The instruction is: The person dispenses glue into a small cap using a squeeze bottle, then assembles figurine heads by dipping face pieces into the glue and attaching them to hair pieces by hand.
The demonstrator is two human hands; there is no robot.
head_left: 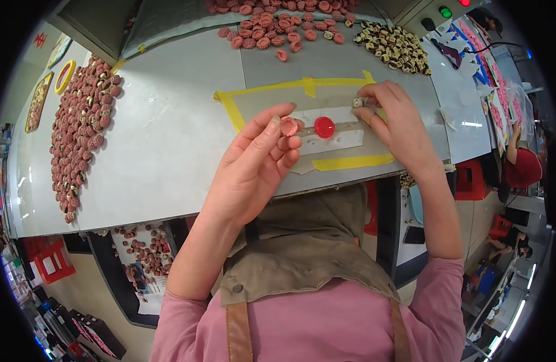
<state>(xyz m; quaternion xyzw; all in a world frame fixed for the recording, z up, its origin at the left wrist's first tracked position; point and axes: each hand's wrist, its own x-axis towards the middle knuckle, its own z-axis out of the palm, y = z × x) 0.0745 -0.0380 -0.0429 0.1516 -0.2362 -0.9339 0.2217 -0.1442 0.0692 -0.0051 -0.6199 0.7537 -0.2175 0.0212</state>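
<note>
Between the thumb and fingers of my left hand (249, 161) is a small pink hollow shell (289, 127) with a scalloped rim. My right hand (403, 128) pinches a small cream-and-dark piece (358, 103) between thumb and forefinger. A round red cap-like disc (324, 127) sits on the worktable between the two hands, over white strips (350, 140). Yellow tape (353, 161) borders this work patch on several sides. Both held pieces are above the table, apart from each other.
Pink shells (264, 30) lie heaped at the back, beside a pile of cream-and-dark pieces (395, 48). Many joined pink pieces (82, 130) cover the table's left side. An open drawer (146, 262) with similar pieces is below the front edge. A co-worker (522, 166) is at far right.
</note>
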